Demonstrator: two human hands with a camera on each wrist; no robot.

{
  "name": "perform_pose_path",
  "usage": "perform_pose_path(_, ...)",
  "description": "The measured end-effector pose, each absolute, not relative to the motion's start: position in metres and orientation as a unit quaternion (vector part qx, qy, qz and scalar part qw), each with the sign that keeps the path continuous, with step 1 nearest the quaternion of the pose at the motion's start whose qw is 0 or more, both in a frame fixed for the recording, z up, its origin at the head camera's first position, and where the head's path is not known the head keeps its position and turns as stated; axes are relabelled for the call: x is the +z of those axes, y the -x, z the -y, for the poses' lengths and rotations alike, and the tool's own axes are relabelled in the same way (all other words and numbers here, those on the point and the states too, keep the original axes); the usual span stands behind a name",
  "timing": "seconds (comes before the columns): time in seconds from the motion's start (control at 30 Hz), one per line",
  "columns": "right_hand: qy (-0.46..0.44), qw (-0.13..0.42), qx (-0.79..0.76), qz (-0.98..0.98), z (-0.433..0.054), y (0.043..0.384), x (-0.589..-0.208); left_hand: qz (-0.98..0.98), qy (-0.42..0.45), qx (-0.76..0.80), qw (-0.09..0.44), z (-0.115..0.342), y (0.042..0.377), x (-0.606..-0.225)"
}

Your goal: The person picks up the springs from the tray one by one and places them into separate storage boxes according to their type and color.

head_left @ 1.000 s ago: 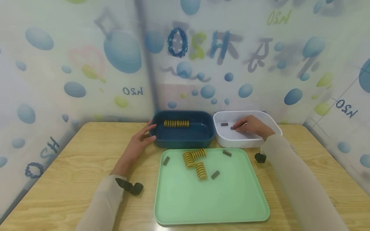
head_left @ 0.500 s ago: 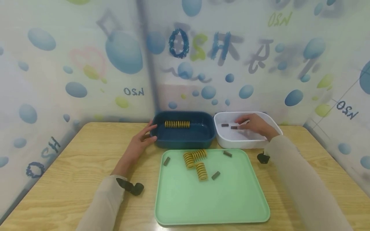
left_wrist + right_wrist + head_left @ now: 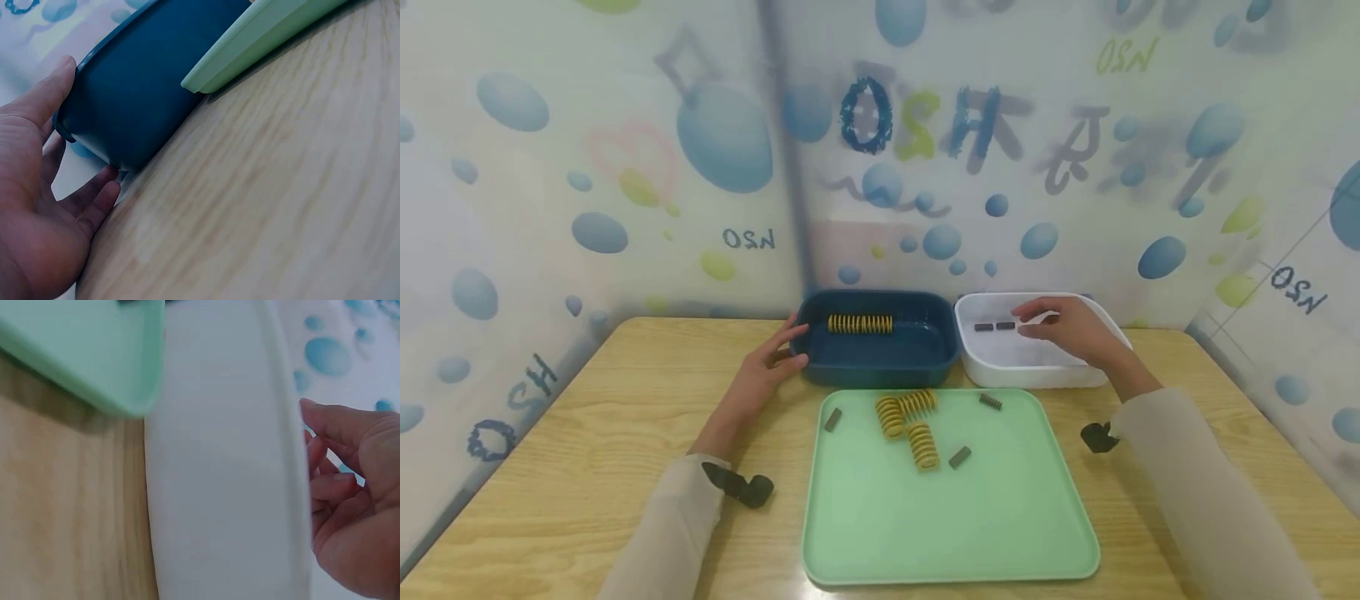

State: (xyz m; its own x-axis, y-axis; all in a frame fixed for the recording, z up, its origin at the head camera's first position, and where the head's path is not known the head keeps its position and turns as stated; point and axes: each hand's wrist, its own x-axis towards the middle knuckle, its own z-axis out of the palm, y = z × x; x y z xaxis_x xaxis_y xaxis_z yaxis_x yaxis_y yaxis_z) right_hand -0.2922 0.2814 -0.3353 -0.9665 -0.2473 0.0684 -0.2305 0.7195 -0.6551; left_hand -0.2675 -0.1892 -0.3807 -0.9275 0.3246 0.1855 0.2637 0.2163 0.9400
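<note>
Left hand (image 3: 40, 200), frame left, touches navy bin (image 3: 137, 81), upper centre. Green tray (image 3: 250, 47) upper right, wood table (image 3: 262, 194) lower right.

I've got bright, fairly even light on the head view, with a milky haze dulling the patterned wall (image 3: 880, 242). There's glare on the table (image 3: 587, 417) just beside the near left corner of the green tray (image 3: 951, 525), and soft shadow along the right sleeve (image 3: 1210, 492). Those small dark pieces (image 3: 1005, 326) are too soft for me to read. Left wrist: dimmer, bluish, the left hand (image 3: 37, 206) in shade. Right wrist: the tray's rim smears out of focus, a blurred shadow beneath it, the white bin (image 3: 219, 456) flat and pale.
</note>
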Motion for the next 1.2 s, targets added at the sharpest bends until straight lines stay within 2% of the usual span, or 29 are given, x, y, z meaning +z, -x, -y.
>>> perform_pose_path(0.17, 0.166, -0.033, -0.337, -0.926, -0.275, 0.265, -0.333, -0.779, -0.186, 0.599, 0.027, 0.189, 0.267, -0.38)
perform_pose_path(0.4, 0.205, -0.038, -0.377, -0.902, -0.262, 0.238, -0.33, -0.775, -0.186, 0.603, 0.026, 0.189, 0.267, -0.38)
perform_pose_path(0.77, 0.227, 0.043, -0.433, -0.871, -0.245, 0.212, -0.328, -0.778, -0.186, 0.599, 0.026, 0.19, 0.265, -0.378)
perform_pose_path(1.2, 0.376, 0.1, -0.421, -0.819, -0.212, 0.2, -0.339, -0.777, -0.191, 0.599, 0.028, 0.189, 0.266, -0.38)
